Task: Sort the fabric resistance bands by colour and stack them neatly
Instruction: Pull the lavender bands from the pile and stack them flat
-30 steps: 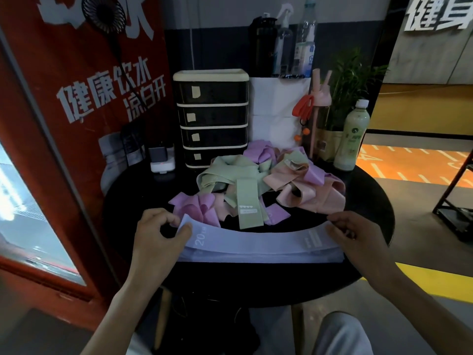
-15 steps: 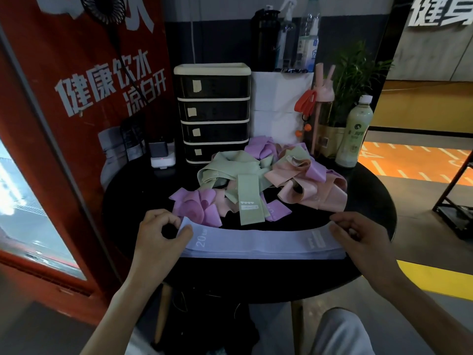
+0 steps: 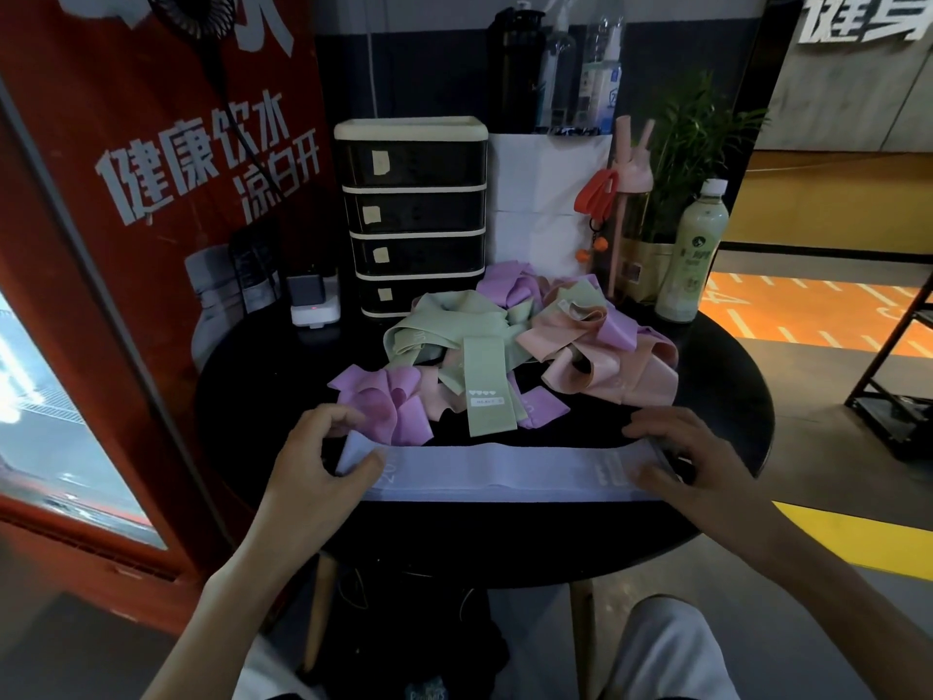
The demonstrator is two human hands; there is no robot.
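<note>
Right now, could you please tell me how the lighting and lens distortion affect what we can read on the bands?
Head view: dim light, the black table hides shadow detail; the far-left glass is blown out; the wide-angle lens bows the edge of the red panel; the print on the lilac band held by the left hand and right hand is too soft to read.

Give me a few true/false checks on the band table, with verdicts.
1. The pale lavender fabric band lies flat along the near edge of the round black table. True.
2. Only the left hand holds that band. False: the right hand holds its other end.
3. The green, pink and purple fabric bands sit in separate stacks. False: they lie tangled in one pile.
4. The black four-drawer organiser with cream trim stands behind that pile. True.
</note>
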